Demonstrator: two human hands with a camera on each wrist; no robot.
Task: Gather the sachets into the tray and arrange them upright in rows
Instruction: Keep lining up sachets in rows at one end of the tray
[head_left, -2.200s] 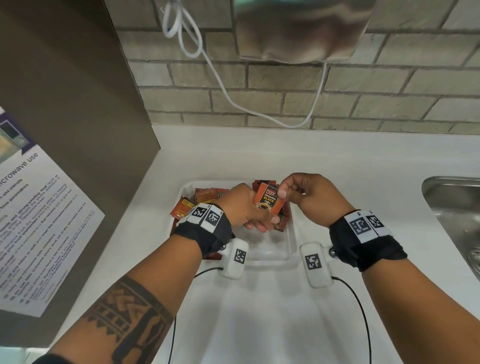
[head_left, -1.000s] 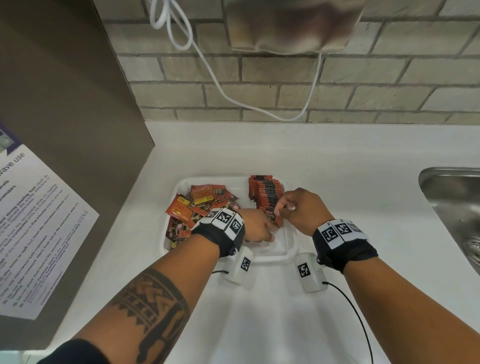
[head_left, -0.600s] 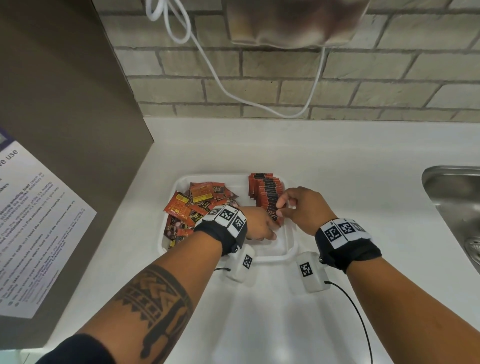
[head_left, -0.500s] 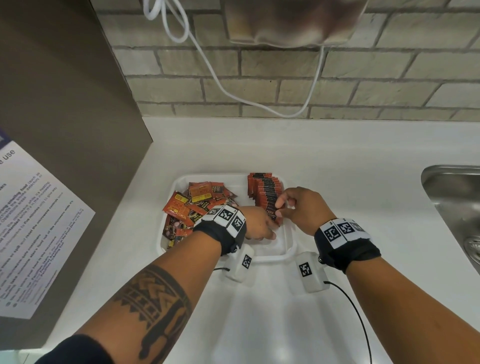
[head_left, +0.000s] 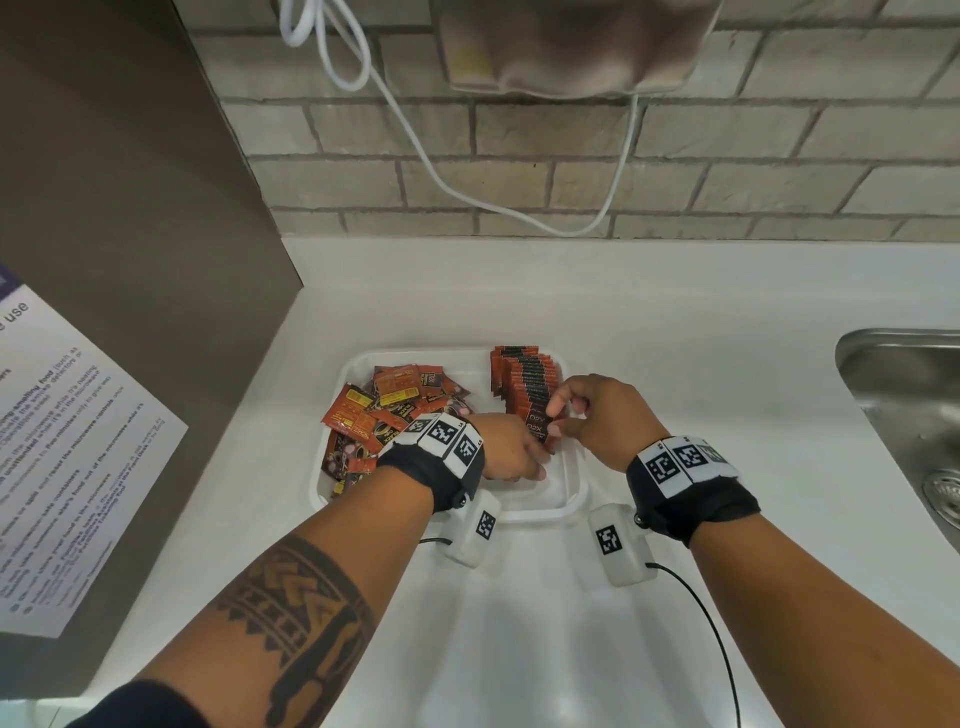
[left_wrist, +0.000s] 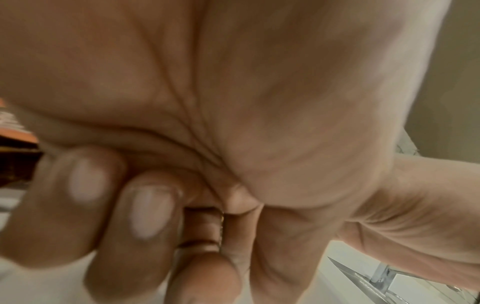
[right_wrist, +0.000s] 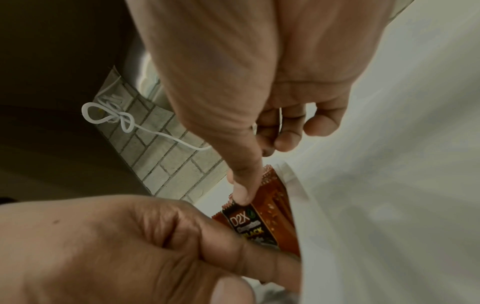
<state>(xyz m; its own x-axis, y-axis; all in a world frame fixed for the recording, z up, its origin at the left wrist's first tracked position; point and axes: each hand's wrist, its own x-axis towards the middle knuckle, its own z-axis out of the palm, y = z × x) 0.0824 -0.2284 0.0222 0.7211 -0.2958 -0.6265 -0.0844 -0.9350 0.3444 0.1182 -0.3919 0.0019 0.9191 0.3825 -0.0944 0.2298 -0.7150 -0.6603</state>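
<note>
A white tray (head_left: 570, 506) sits on the white counter. Loose orange and black sachets (head_left: 395, 410) are heaped in its left half. Down its right side stands an upright row of sachets (head_left: 524, 376). My right hand (head_left: 556, 417) pinches the top edge of the front sachet (head_left: 536, 427) of that row; in the right wrist view the thumb (right_wrist: 244, 195) presses on that sachet (right_wrist: 270, 218). My left hand (head_left: 532, 461) is curled low at the same sachet, fingers wrapped across its lower part (right_wrist: 233, 246). The left wrist view shows only curled fingers (left_wrist: 148, 211) and a thin sachet edge (left_wrist: 222, 226).
A steel sink (head_left: 904, 395) lies at the right edge. At the left stands a brown panel with a printed notice (head_left: 78, 467). A white cord (head_left: 415, 156) hangs on the brick wall behind. Bare counter lies behind and to the right of the tray.
Two seconds ago both hands held a sachet above the tray. They have come down to the near end of the upright row. Over the last half second they hardly moved.
</note>
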